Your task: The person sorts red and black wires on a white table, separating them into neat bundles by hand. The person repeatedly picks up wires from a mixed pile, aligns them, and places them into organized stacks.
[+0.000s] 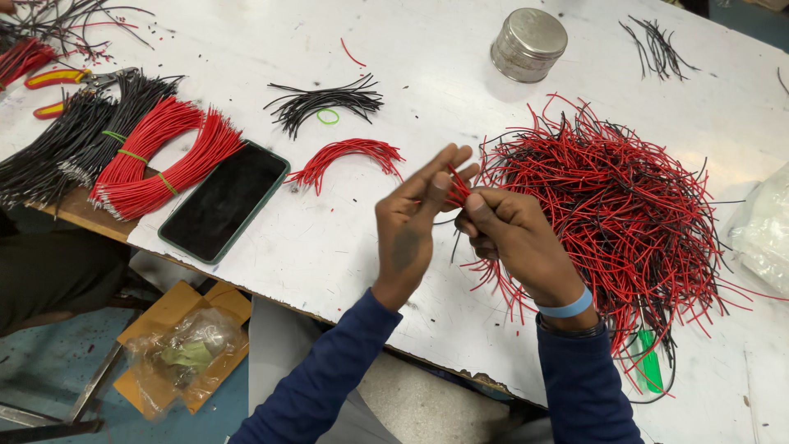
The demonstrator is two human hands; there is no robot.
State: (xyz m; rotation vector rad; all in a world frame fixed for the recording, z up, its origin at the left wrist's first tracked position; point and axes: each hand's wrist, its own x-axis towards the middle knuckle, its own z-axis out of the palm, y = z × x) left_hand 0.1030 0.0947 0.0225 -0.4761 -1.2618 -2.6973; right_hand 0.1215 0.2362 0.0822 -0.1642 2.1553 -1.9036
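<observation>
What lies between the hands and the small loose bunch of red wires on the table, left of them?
Nothing visible does. The left hand and right hand grip a few red wires; only bare white table separates them from the small red bunch. The phone lies farther left.

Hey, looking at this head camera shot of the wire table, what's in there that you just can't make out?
- Head view: the right hand closes over the red wires; how many it holds is hidden.
- The left hand shows its back; the palm side is hidden.
- The green tool lies mostly under the wire pile.
- The pliers are partly covered by black wire bundles.
- The plastic bag is cut off by the right edge.
</observation>
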